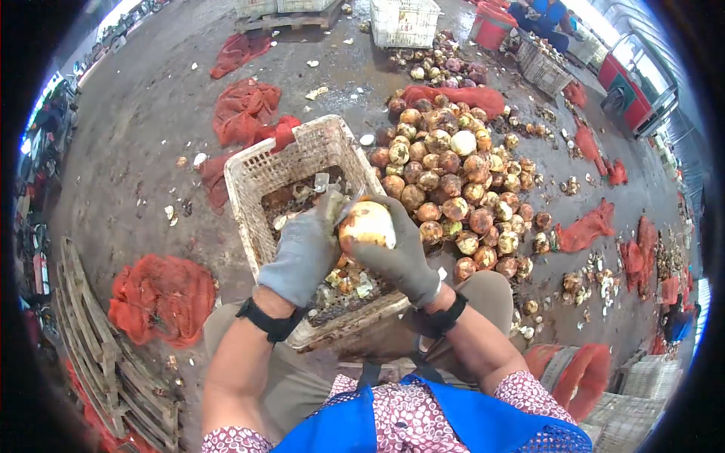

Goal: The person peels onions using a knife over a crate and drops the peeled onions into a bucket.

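Note:
A large, partly peeled onion, pale on top with brown skin on its side, is held over a dirty white plastic crate. My right hand, in a grey glove, is closed around the onion from the right and below. My left hand, also gloved, is closed at the onion's left side. A thin shiny edge, apparently a small knife, shows between its fingers and the onion; the handle is hidden. Peel scraps lie in the crate below my hands.
A big heap of onions lies right of the crate. Red net bags are scattered on the floor. A wooden pallet stands at left. Farther off are more crates, a red bucket and a person in blue.

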